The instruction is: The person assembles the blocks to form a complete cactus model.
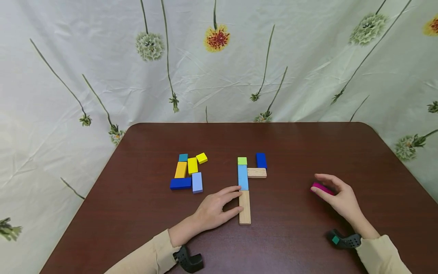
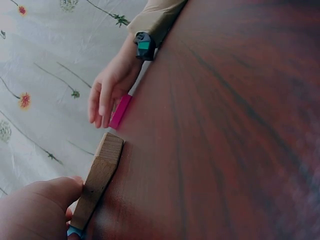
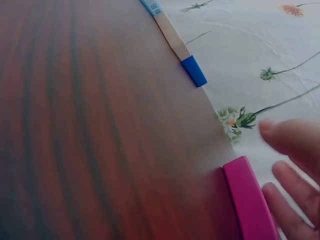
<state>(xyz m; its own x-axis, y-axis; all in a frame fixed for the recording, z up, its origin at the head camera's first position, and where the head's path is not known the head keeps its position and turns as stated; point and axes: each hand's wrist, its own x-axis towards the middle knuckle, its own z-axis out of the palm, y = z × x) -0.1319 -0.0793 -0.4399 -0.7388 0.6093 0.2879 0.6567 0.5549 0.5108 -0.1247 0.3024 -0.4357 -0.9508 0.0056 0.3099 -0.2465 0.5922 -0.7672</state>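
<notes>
My left hand (image 1: 216,211) rests its fingertips and thumb tip against the left side of a block row. This row runs from a long natural wood block (image 1: 245,207) at the near end through a light blue block (image 1: 243,177) to a small green block (image 1: 242,161). A plain wood block (image 1: 256,173) branches off to the right, meeting a dark blue block (image 1: 261,160). My right hand (image 1: 342,199) hovers around a magenta block (image 3: 247,195) on the table's right side; in the right wrist view its thumb stands apart from the block.
Left of the row lies a group of blocks: a teal block (image 1: 183,157), an orange block (image 1: 180,169), yellow blocks, a dark blue one and a periwinkle block (image 1: 197,182). The dark brown table (image 1: 291,243) ends at a flowered cloth (image 1: 308,68).
</notes>
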